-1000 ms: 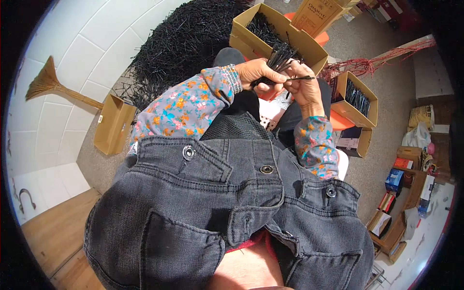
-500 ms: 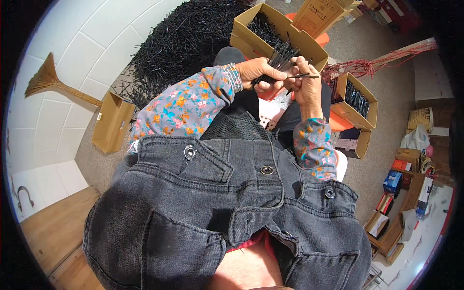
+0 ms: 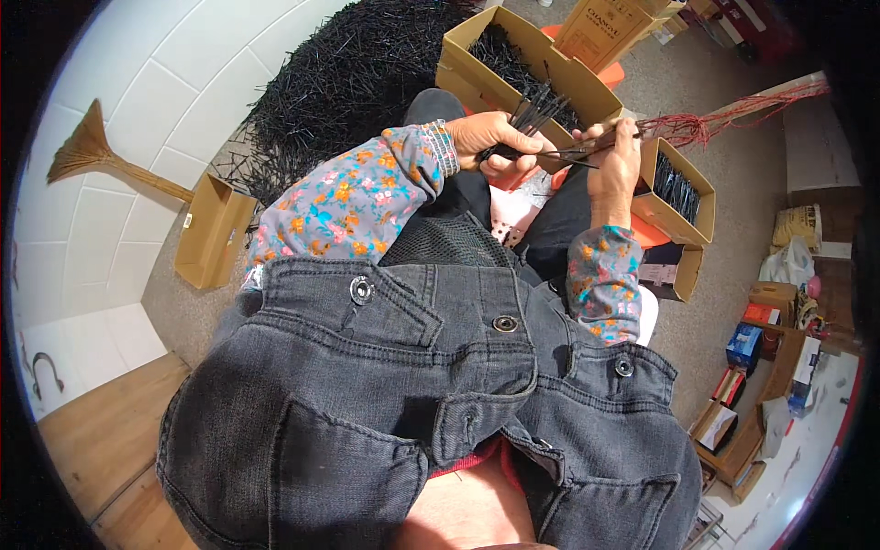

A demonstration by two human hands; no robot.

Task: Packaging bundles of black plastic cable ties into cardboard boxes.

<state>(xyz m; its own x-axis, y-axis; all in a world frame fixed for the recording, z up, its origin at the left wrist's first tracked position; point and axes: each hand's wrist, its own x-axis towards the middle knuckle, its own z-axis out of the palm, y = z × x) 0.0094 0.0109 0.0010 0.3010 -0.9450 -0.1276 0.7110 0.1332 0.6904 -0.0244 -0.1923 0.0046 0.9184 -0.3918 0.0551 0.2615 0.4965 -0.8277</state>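
Observation:
My left hand [image 3: 490,139] grips a small bundle of thin black sticks [image 3: 534,113] that fan upward from the fist. My right hand [image 3: 616,165] pinches a single thin stick [image 3: 573,152] lying crosswise, its tip against the bundle. Both hands meet above my lap, in front of a grey denim vest and flowered sleeves. Just beyond them stands a cardboard box [image 3: 477,78] filled with more black sticks.
A large heap of black sticks [image 3: 344,78] lies on the floor at the left. A smaller box of sticks [image 3: 678,192] sits at the right, with red string [image 3: 724,119] beside it. An open empty carton [image 3: 211,234] and a broom [image 3: 96,156] are far left. Packages crowd the right edge.
My right hand has moved right and slightly down, drawing the single stick across the bundle. The left hand keeps its hold on the bundle.

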